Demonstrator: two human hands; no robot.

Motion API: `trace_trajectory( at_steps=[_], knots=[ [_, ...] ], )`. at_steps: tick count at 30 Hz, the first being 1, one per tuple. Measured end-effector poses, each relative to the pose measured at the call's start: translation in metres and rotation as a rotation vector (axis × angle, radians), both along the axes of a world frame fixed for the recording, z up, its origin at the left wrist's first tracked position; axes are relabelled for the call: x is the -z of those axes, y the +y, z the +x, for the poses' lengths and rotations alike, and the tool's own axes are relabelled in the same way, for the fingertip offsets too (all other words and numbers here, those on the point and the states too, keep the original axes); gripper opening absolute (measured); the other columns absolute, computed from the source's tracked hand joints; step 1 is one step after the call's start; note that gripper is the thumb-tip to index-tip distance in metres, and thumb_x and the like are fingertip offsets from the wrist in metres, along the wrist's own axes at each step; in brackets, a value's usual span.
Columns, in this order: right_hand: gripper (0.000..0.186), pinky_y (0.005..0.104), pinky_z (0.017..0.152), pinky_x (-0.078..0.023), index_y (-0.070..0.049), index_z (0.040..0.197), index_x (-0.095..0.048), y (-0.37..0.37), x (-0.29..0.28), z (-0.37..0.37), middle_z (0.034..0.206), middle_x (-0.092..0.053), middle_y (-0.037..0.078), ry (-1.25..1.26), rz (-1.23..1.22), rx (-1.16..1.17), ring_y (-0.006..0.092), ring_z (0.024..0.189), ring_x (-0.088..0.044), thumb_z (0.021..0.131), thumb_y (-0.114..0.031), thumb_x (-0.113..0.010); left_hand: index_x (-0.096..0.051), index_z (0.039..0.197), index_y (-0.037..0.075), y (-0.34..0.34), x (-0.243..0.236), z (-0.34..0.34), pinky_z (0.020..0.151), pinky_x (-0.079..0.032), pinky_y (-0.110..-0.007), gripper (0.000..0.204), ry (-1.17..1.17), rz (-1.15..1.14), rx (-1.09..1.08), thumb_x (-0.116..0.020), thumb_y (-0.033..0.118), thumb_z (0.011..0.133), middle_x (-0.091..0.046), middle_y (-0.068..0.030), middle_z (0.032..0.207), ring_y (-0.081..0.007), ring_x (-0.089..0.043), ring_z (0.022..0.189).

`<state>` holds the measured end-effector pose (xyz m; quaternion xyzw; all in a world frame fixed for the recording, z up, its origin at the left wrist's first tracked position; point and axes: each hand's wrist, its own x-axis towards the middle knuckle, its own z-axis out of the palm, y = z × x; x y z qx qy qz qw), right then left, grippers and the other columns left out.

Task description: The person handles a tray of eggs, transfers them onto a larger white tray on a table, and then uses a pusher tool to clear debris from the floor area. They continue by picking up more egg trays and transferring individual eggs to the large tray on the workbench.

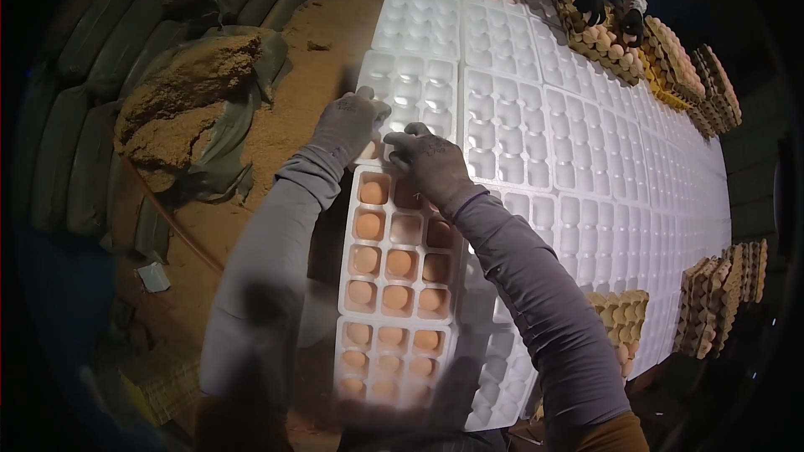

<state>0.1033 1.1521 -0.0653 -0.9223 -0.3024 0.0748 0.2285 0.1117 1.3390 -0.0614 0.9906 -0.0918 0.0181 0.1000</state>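
I can't tell whether my curled left grip [347, 124] or right grip [433, 166] pinches anything by the far end of this foam tray [383, 244], whose seated eggs [400, 264] look light, smooth and fragile, best cupped gently around their sides.

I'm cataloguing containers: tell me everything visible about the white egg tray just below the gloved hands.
The tray looks like white foam: rectangular, round-cornered, with square cells, three across and four deep. Most visible cells hold one brown egg each. It lies flat, open side up, its near end against or close to another egg tray. The right hand overlaps its far right; contact is unclear.
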Motion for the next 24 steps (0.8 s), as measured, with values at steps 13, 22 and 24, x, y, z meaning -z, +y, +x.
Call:
trace_trajectory(
  at_steps=[13, 22, 24],
  knots=[
    [0.044, 0.0376, 0.101, -0.044, -0.005, 0.136, -0.05, -0.077, 0.003, -0.018, 0.127, -0.056, 0.015, 0.094, 0.857, 0.311, 0.0279, 0.119, -0.055, 0.092, -0.006, -0.052, -0.055, 0.133, 0.012, -0.02, 0.037, 0.014, 0.106, -0.038, -0.044, 0.043, -0.421, -0.594, -0.299, -0.057, 0.031, 0.095, -0.057, -0.0124, 0.13, -0.033, -0.052, 0.121],
    [0.041, 0.0329, 0.103, -0.044, -0.002, 0.136, -0.05, -0.213, -0.061, -0.245, 0.129, -0.057, 0.01, 0.658, 0.755, 0.393, 0.0195, 0.12, -0.055, 0.096, -0.005, -0.056, -0.025, 0.151, -0.001, 0.053, 0.11, -0.016, 0.106, -0.037, -0.041, 0.066, 0.064, -0.631, -0.131, -0.045, 0.039, 0.103, -0.047, -0.027, 0.139, -0.0383, -0.048, 0.126],
    [0.041, 0.0327, 0.101, -0.044, -0.003, 0.134, -0.053, -0.258, -0.071, -0.278, 0.129, -0.058, 0.01, 0.583, 0.611, 0.376, 0.0193, 0.118, -0.056, 0.093, -0.006, -0.06, -0.029, 0.149, -0.002, -0.041, 0.041, -0.017, 0.108, -0.038, -0.037, 0.069, 0.067, -1.077, -0.552, -0.054, 0.039, 0.099, -0.043, -0.0231, 0.146, -0.0317, -0.045, 0.132]
  ],
)
